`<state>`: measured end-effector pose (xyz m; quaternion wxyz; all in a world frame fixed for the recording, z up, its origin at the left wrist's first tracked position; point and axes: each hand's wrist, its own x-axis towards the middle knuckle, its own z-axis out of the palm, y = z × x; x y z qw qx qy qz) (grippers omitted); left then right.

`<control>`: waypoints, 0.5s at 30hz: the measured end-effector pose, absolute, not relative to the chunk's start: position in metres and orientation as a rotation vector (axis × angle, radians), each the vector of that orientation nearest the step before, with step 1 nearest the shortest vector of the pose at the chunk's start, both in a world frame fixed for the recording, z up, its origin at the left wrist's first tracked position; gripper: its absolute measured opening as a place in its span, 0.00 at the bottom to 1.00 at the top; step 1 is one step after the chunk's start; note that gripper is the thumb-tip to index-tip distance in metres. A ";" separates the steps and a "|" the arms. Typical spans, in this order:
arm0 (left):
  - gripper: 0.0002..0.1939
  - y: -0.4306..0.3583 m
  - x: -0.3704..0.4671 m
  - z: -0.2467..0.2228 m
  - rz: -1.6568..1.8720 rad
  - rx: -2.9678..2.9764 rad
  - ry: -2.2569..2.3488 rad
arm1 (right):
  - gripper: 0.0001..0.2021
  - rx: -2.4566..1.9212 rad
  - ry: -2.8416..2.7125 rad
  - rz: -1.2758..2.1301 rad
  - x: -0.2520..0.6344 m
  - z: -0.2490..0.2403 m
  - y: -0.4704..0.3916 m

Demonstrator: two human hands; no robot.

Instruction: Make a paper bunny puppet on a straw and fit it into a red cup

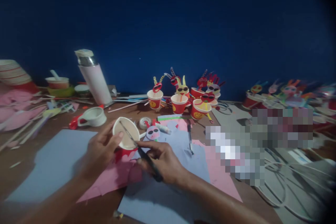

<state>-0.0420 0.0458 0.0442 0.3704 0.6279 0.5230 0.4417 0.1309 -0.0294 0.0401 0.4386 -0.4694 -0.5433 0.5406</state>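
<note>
My left hand (105, 145) grips a red and white paper cup (132, 130) by its side, thumb over the rim. The cup's mouth tilts toward me and its rim is bent out of round. In my right hand (164, 159) is a black-handled tool with a thin metal shaft (150, 164), its exact kind unclear. The shaft crosses the cup's mouth, its tip near the far left of the rim; whether it touches the wall I cannot tell. Just right of the cup lies a pale paper face with dark glasses (153, 133).
Blue paper (59, 162) and pink paper (107, 182) cover the table. Behind stand a white flask (96, 84), a white mug (93, 116) and decorated cups (179, 104). A pen (190, 133) and tape roll (144, 123) lie nearby. White cables (280, 196) loop at right.
</note>
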 end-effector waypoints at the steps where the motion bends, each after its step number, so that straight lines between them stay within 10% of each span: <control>1: 0.30 0.046 -0.043 0.043 1.166 1.616 1.306 | 0.27 -1.105 -1.249 1.444 0.131 0.039 -0.028; 6: 0.27 0.045 -0.045 0.040 1.140 1.657 1.248 | 0.26 -1.200 -1.292 1.404 0.131 0.045 -0.029; 15: 0.26 0.042 -0.041 0.040 1.109 1.725 1.215 | 0.26 -1.565 -2.048 0.187 0.124 0.053 -0.043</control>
